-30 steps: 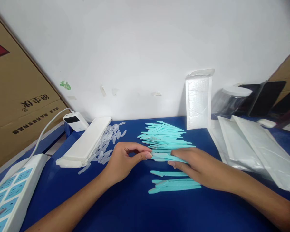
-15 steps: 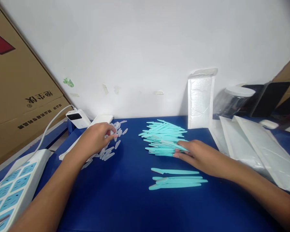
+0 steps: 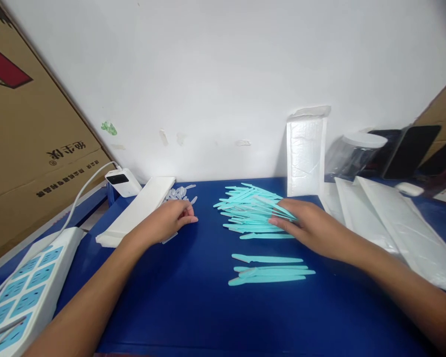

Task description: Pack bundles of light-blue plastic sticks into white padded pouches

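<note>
While the right hand point(image 3: 308, 225) pinches a small bunch of teal sticks point(image 3: 284, 212) between thumb and fingers in the head view, the left hand point(image 3: 165, 220) sits to the left with its fingers curled; whether it grips anything cannot be told. The bunch is held over the right side of a loose teal pile point(image 3: 238, 210) at the far middle of the tabletop point(image 3: 193, 307). Nearer, a few separate teal pieces point(image 3: 271, 280) lie roughly parallel. Small translucent slips point(image 3: 176, 192) show just beyond the left hand, beside a long white pack point(image 3: 139, 210). At far right, a padded envelope point(image 3: 306, 161) leans upright against the wall point(image 3: 215, 74).
</note>
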Available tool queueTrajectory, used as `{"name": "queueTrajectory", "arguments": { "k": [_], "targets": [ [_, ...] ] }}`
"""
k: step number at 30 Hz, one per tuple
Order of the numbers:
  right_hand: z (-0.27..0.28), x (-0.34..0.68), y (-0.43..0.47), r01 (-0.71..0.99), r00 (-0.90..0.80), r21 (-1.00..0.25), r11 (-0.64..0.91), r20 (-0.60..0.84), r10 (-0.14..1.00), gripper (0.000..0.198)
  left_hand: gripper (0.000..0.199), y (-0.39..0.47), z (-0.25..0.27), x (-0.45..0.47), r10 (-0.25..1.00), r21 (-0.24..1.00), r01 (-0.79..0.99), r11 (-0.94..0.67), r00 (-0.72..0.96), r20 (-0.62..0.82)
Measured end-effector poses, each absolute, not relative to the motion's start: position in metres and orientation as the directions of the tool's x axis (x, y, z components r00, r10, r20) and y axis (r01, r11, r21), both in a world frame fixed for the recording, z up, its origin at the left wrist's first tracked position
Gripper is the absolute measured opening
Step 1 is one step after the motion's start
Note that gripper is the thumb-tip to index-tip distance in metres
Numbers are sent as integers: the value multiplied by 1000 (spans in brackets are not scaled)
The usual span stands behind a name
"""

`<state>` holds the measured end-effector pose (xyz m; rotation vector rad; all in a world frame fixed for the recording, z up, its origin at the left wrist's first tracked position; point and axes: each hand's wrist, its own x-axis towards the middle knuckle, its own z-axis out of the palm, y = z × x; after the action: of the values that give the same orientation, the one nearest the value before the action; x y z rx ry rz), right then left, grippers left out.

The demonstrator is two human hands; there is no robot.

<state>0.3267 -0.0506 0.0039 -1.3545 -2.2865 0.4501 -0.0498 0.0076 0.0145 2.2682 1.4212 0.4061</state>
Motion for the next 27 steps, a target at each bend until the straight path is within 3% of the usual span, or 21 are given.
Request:
{"name": "queueTrajectory", "arguments": {
  "k": [3,7,10,17,27],
  "targets": [
    [6,327,-50,722,-392,-507,471,261,882,42,30,2,13,-37,880,627,669,-400,470,61],
    [9,326,-50,693,-356,-587,418,225,907,40,29,-6,10,-17,879,853,436,-285,473,51],
    [10,325,-51,626,-357,-675,392,199,913,39,30,-9,6,-7,886,927,302,-221,459,62],
    [10,324,-53,584,-321,-726,363,205,925,37,33,-11,1,-1,898,960,219,-173,436,62],
    [7,325,-53,565,-312,-757,329,172,934,35,35,-11,-7,0,914,904,295,-309,353,198]
  ]
}}
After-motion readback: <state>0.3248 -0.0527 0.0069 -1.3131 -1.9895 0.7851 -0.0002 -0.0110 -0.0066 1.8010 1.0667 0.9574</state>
